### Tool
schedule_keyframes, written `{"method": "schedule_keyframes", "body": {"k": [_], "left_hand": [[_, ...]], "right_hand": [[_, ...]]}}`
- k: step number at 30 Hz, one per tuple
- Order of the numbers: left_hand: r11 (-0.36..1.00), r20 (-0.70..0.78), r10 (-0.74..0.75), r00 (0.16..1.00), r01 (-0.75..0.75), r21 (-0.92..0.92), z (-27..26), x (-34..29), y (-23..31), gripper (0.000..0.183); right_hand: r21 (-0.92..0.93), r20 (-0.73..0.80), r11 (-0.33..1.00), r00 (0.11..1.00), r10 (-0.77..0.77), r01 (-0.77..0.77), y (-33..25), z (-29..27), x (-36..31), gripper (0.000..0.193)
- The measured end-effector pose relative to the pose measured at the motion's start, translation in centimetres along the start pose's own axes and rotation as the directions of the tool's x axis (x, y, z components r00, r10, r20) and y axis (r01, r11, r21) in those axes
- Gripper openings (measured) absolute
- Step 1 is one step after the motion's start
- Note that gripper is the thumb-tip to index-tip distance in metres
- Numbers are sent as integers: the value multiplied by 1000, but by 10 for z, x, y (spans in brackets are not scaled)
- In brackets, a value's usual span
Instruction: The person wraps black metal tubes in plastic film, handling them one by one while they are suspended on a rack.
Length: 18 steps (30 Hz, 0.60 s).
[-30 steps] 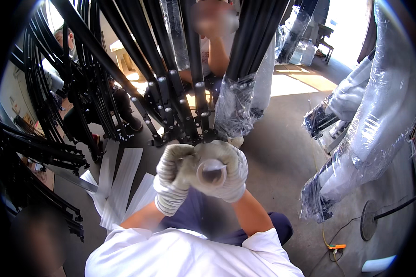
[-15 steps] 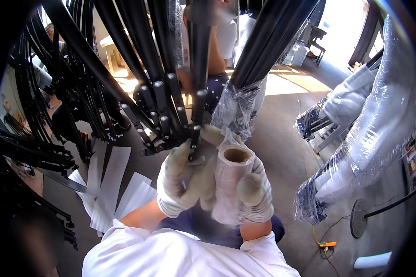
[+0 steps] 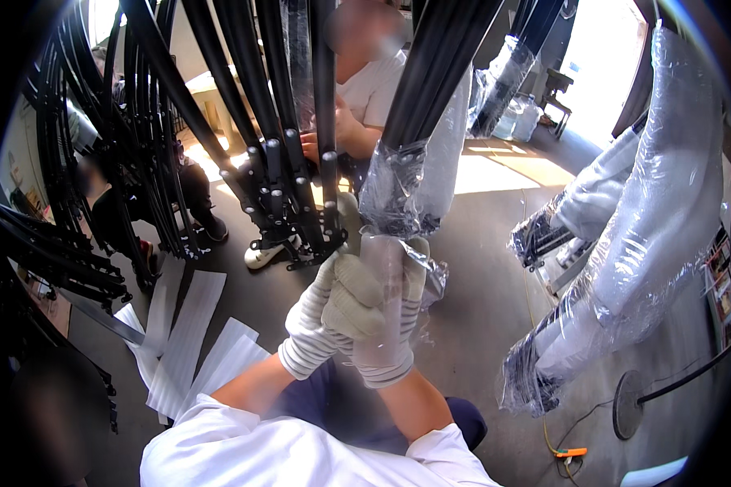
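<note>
A tall roll of clear stretch film (image 3: 388, 276) stands upright between my gloved hands, just below a bundle of black metal bars (image 3: 440, 73) whose lower end is wrapped in clear film (image 3: 394, 191). My right hand (image 3: 414, 280) is closed around the roll from its right and far side. My left hand (image 3: 341, 302), fingers curled, presses against the roll's left side; what lies inside its fingers is partly hidden. Both hands wear white knit gloves with grey-striped cuffs. Loose film (image 3: 434, 280) sticks out at the right of the roll.
Unwrapped black bars with jointed ends (image 3: 288, 211) hang close left of my hands. Film-wrapped bundles (image 3: 625, 268) hang at the right. White foam sheets (image 3: 188, 341) lie on the floor at left. A co-worker (image 3: 369, 97) is beyond the bars. An orange power socket (image 3: 573, 452) with cables lies lower right.
The roll has moved slightly left and up, against the bundle's wrapped end, and its open core no longer shows. My left hand has left the hanging bars' ends and curled against the roll.
</note>
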<state>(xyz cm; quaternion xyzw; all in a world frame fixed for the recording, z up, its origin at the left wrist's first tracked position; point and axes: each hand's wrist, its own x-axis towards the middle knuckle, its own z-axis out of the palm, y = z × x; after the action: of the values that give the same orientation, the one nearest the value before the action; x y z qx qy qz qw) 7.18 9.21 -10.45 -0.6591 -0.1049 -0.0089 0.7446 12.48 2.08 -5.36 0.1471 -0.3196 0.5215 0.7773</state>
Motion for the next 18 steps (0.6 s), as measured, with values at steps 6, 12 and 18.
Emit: {"method": "schedule_keyframes", "body": {"k": [6,12,18], "left_hand": [[-226,962,-178,207,-960,164,-23,58,39,33],[-832,729,-417,543,-551,-67,26,5,37,38],[-754,684,-537,494,-644,-127,24,20,18,51]], "right_hand": [[-366,-300,929,938,-175,56,20,-8,11,35],[-583,-450,801,875,-177,-138,8,-6,19,81],[-699,-564,580,822,-86,-418,-21,-6,14,64]]}}
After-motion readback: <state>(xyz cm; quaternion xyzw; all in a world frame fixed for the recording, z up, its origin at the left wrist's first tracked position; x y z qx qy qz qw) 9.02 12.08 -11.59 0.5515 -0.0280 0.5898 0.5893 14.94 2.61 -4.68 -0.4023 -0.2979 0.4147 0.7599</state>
